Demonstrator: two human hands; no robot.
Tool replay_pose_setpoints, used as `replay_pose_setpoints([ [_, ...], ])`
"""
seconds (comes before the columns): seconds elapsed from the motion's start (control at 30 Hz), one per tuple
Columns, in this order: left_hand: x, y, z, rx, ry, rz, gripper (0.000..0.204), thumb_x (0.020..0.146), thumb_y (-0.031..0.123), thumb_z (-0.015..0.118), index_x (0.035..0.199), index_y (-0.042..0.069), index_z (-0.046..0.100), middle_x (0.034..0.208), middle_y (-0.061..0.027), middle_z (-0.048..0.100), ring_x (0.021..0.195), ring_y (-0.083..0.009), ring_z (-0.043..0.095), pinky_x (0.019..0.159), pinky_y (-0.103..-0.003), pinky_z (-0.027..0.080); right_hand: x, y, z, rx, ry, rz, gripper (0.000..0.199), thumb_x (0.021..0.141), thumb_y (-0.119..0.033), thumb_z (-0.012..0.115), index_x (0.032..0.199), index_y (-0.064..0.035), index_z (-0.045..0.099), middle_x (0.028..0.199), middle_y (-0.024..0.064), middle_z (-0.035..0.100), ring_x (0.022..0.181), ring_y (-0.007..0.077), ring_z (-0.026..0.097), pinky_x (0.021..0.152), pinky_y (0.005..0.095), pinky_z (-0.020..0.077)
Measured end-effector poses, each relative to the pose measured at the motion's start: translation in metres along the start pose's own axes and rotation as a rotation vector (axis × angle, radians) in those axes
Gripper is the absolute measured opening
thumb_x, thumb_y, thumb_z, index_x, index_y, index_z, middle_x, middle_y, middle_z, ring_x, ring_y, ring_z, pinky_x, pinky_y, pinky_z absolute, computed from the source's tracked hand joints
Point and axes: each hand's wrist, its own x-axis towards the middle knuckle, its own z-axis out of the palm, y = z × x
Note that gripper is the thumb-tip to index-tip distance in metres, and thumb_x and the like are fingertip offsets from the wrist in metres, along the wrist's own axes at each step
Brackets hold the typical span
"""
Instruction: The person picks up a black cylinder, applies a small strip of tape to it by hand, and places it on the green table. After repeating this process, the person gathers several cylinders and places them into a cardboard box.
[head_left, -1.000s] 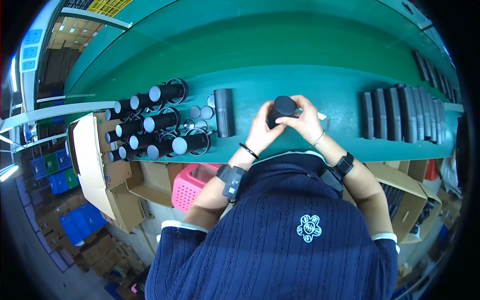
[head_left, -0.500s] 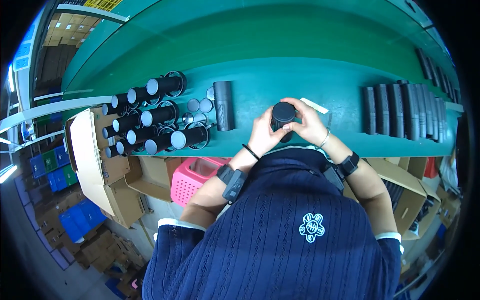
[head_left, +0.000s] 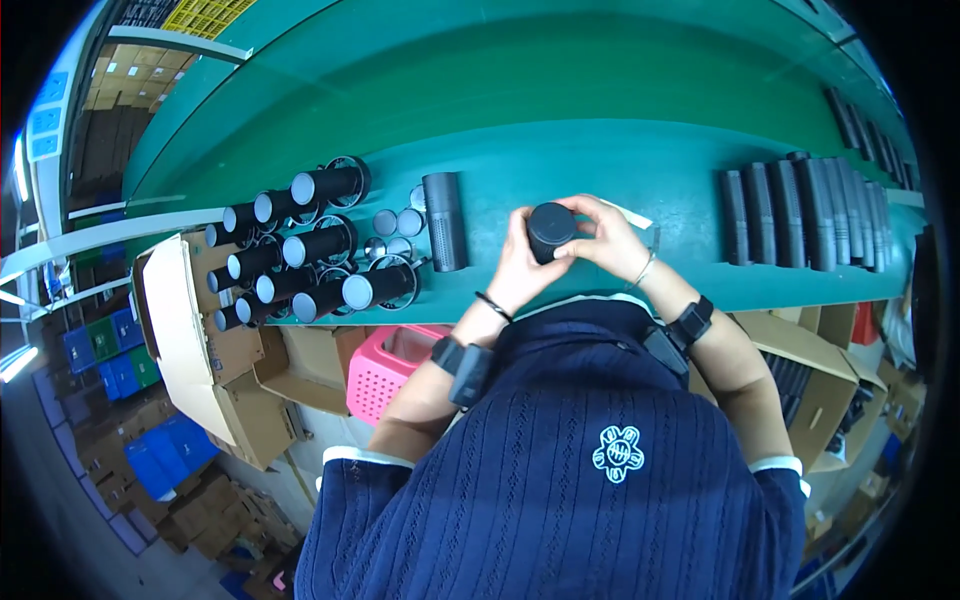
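Between both hands is a black cylinder [head_left: 551, 228], its dark round end turned up toward me. My left hand [head_left: 520, 270] is wrapped round its left side. From the right, my right hand [head_left: 610, 242] grips it, thumb and fingers at the rim. A dark tube with a perforated part [head_left: 445, 222] lies left of my hands. Beside it are several small round silver-grey pieces [head_left: 398, 222]. Farther left, several black cylinders with pale grey ends [head_left: 320, 243] lie in rows, with dark rings at their far ends. A pale strip [head_left: 630, 214] lies behind my right hand.
Several dark tubes [head_left: 790, 215] form a row on the right of the green table [head_left: 600, 150]. More dark pieces [head_left: 860, 130] sit behind them. Below the front edge are a pink basket [head_left: 375, 380] and open cardboard boxes [head_left: 225, 390] at left, another box [head_left: 820, 380] at right.
The black cylinder and both hands have shifted slightly left in the picture. More of the cylinder's side shows below its round end now; both hands still hold it.
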Motion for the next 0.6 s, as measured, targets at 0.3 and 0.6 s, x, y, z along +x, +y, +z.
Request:
replay_pose_setpoints([
  [0.3,-0.004,-0.004,-0.004,-0.132,-0.005,0.108,0.063,0.074,0.004,0.077,0.128,0.000,0.046,0.117,-0.0085,0.058,0.108,-0.0171,0.058,0.093,-0.031,0.048,0.003,0.000,0.010,-0.103,0.016,-0.169,0.061,0.064,-0.009,0.081,0.119,-0.0019,0.057,0.113,0.0120,0.059,0.106,0.0252,0.060,0.092,0.0347,0.0492],
  [0.6,-0.005,-0.018,-0.009,-0.335,0.015,0.085,0.066,0.069,0.008,0.081,0.126,-0.001,0.049,0.112,-0.0106,0.060,0.106,-0.0170,0.060,0.090,-0.031,0.050,0.003,0.004,0.015,0.088,0.000,-0.137,0.066,0.067,-0.008,0.080,0.127,-0.0024,0.054,0.122,0.0116,0.054,0.114,0.0238,0.055,0.098,0.0353,0.0468],
])
